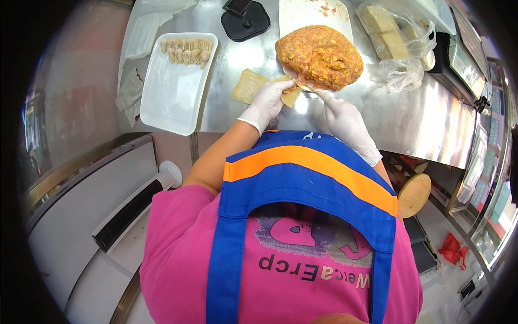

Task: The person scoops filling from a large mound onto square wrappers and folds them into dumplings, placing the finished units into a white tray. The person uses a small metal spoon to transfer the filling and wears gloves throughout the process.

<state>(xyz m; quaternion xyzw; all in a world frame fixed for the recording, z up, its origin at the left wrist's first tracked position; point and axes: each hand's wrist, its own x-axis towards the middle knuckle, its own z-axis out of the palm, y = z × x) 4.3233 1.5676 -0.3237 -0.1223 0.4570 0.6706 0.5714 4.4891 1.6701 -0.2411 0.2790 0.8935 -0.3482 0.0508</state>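
My left hand (269,99), in a white disposable glove, holds a thin yellowish dough wrapper (290,98) with a little filling on it. In a matching glove, my right hand (344,117) grips a thin, pale tool (306,88), its tip at the wrapper; the fingers hide most of it. Just beyond both hands rises a large mound of minced meat filling with corn kernels (319,56), on a white tray (297,16). More square wrappers (249,86) lie flat on the steel table beside my left hand. Further left, a white tray (172,99) carries rows of filled dumplings (188,50) at its far end.
A black lid-like object (245,22) sits at the back. Plastic bags with stacked wrappers (390,34) lie at right, beside a weighing scale (461,69). A crumpled cloth (130,95) rests at the left edge of the steel table (404,117). Below right is a round wooden stool top (414,195).
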